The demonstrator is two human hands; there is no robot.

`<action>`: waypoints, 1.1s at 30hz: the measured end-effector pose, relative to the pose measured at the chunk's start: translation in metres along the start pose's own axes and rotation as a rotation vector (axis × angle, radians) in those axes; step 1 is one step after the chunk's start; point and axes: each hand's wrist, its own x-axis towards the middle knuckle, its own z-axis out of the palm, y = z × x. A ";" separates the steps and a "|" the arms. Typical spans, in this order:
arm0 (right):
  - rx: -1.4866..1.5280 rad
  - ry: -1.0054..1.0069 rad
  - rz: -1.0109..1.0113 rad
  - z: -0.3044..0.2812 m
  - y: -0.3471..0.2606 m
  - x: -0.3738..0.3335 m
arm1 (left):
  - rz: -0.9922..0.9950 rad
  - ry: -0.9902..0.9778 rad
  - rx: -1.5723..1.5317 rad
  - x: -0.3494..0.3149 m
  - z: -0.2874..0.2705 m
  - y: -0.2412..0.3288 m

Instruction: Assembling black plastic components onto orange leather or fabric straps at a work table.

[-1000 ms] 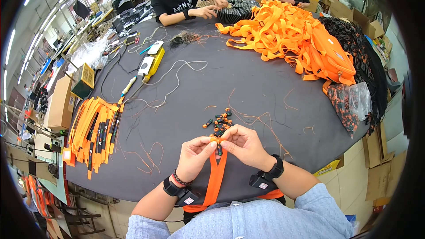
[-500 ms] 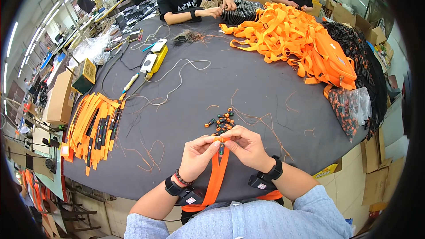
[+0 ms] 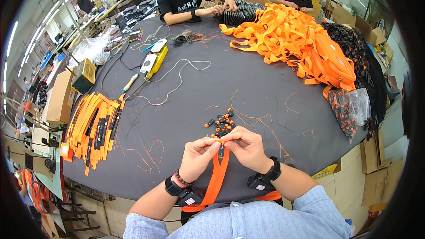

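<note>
My left hand (image 3: 198, 154) and my right hand (image 3: 246, 147) meet at the near edge of the table, thumbs and fingertips pinched together. Between them is a small pull (image 3: 222, 151), dark with an orange end, like a zipper pull; its dark part hangs below my fingertips. Fingers partly cover the orange end. Behind and below the pull, a flat orange strap (image 3: 216, 183) runs down over the table edge toward my body. Just beyond my fingers lies a loose heap of similar dark and orange pulls (image 3: 223, 125).
Orange strips with dark labels (image 3: 95, 128) are spread at the left. A yellow power strip (image 3: 156, 64) with cables lies behind them. Far right, orange straps (image 3: 283, 31), an orange bag (image 3: 332, 59) and a plastic bag of small pieces (image 3: 347, 110) are piled. Two people work across the table.
My hands stay almost in place, still pinching the pull, with slight finger movement; less of its orange end shows. Across the table, a person's hands shift slightly over the dark stack.
</note>
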 end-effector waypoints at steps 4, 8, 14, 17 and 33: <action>-0.004 0.010 -0.015 0.004 -0.003 0.000 | 0.007 -0.005 0.023 -0.001 -0.002 0.000; -0.168 0.018 -0.126 0.003 0.002 0.001 | -0.010 -0.031 0.065 -0.001 0.001 0.004; -0.056 0.018 -0.076 0.004 0.001 0.001 | 0.043 -0.037 0.026 0.001 0.001 0.003; 0.122 0.040 0.007 0.009 -0.006 0.001 | 0.088 -0.037 0.003 0.001 0.004 0.007; -0.180 -0.085 0.132 -0.001 -0.008 0.001 | -0.009 -0.032 0.121 0.001 0.005 0.005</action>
